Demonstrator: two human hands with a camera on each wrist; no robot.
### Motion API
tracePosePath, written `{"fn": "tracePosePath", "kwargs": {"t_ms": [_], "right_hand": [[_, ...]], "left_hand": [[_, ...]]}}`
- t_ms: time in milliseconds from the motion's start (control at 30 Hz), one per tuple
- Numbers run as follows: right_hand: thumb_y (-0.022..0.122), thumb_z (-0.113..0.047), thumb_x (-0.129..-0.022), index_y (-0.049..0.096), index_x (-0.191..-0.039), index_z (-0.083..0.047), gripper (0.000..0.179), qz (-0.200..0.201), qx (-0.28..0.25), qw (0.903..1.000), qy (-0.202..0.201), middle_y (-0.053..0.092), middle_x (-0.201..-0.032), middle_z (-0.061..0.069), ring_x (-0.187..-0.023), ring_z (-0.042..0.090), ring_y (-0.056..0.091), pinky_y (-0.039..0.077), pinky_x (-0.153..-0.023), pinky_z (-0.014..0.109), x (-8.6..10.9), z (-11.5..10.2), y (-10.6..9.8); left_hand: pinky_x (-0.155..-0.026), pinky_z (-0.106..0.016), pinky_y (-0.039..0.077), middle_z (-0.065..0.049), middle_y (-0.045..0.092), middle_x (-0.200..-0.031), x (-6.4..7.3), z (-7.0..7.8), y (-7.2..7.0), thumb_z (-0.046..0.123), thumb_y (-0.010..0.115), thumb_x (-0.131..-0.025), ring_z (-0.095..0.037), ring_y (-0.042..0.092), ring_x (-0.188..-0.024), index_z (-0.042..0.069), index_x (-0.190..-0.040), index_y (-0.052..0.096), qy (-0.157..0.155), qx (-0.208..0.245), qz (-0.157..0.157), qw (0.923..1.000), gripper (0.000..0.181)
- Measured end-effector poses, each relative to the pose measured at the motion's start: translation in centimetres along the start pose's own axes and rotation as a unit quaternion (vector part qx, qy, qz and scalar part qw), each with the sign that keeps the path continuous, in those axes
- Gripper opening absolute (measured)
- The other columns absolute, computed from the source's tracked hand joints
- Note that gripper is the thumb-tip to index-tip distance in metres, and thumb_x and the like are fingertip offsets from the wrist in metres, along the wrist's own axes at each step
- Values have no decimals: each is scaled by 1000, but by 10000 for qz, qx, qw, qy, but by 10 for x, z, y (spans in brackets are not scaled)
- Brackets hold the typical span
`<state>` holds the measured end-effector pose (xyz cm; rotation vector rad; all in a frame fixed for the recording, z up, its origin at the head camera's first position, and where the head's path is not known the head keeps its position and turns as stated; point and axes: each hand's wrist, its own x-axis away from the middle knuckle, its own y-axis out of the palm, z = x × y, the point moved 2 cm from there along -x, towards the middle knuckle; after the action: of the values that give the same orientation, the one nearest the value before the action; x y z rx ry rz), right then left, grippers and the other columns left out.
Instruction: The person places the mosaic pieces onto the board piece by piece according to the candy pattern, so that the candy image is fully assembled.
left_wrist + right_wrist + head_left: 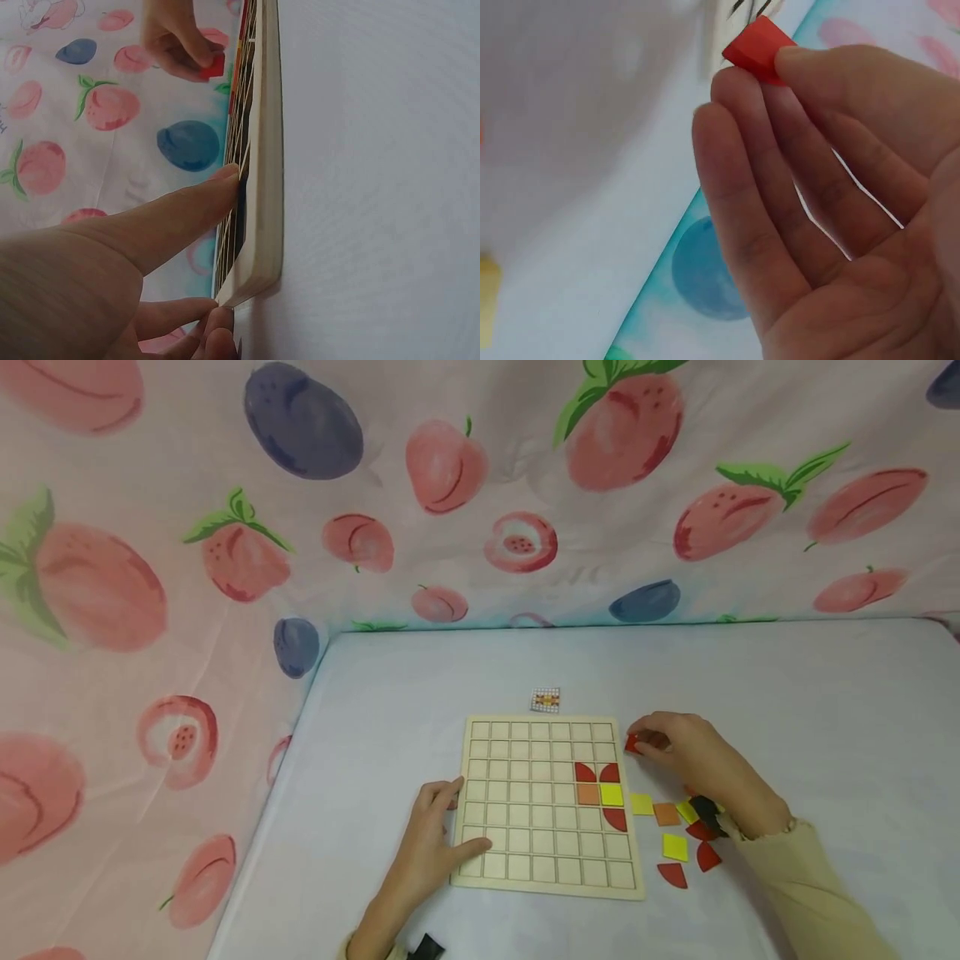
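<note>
A pale wooden grid board (517, 839) lies flat on the table. My left hand (427, 835) is at its left side, the straight thumb (180, 214) over the top and the fingers at the edge. Set in cells near the board's right side are several tiles: red quarter-circles (615, 819), an orange square (588, 794) and a yellow square (612, 794). Just off the board's upper right edge, my right hand (693, 756) pinches a red tile (757, 49) between thumb and fingertips; the fingers hide part of it. The other fingers of this hand are extended.
Loose tiles lie right of the board: yellow squares (675, 847), an orange square (666, 814) and red quarter-circles (672, 875), some behind the right wrist. A small pattern card (545, 700) lies beyond the board. A fruit-print cloth (450, 552) hangs behind the white table (397, 693).
</note>
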<state>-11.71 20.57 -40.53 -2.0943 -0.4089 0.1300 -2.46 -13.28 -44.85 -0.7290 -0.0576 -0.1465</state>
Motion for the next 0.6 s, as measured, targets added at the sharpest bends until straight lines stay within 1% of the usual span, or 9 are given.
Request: {"fn": "tracePosePath", "kwargs": {"t_ms": [133, 267, 400, 500, 600], "right_hand": [[76, -6, -85, 73, -99, -6, 14, 3, -164, 9994, -318, 69, -89, -1, -80, 15, 63, 56, -76, 37, 8, -12, 3], [73, -6, -87, 72, -100, -8, 13, -122, -395, 9982, -427, 69, -91, -4, -83, 13, 62, 55, -76, 36, 16, -21, 6], [73, -7, -88, 72, -100, -11, 13, -211, -389, 9972, -599, 68, -92, -7, -84, 11, 62, 54, -76, 33, 20, -30, 11], [75, -6, -86, 73, -99, -11, 14, -193, -358, 9963, -760, 68, -91, -8, -82, 9, 62, 55, -75, 31, 22, -36, 16], [75, -5, -86, 72, -96, -13, 13, -262, -490, 9944, -901, 68, -90, -10, -81, 6, 62, 55, -74, 28, 25, -40, 20]], "left_hand": [[-79, -24, 44, -8, 47, -128, 0, -1, 0, 27, 89, -73, -18, 46, -108, 3, -145, 46, 30, -46, 18, 10000, 87], [-80, -24, 44, -7, 47, -128, 0, -1, 0, 26, 89, -73, -17, 47, -108, 3, -145, 46, 13, -87, 28, 10000, 87], [-80, -24, 44, -7, 46, -129, 0, 0, 0, 26, 89, -73, -18, 47, -109, 3, -146, 46, -8, -67, 17, 10000, 87], [-79, -24, 44, -7, 46, -130, -1, 0, 0, 26, 89, -74, -18, 47, -109, 3, -146, 46, 0, -50, 13, 10000, 87], [-80, -24, 44, -7, 46, -129, -1, 0, 0, 26, 89, -74, -18, 47, -110, 3, -146, 46, 3, -32, 8, 10000, 87]]}}
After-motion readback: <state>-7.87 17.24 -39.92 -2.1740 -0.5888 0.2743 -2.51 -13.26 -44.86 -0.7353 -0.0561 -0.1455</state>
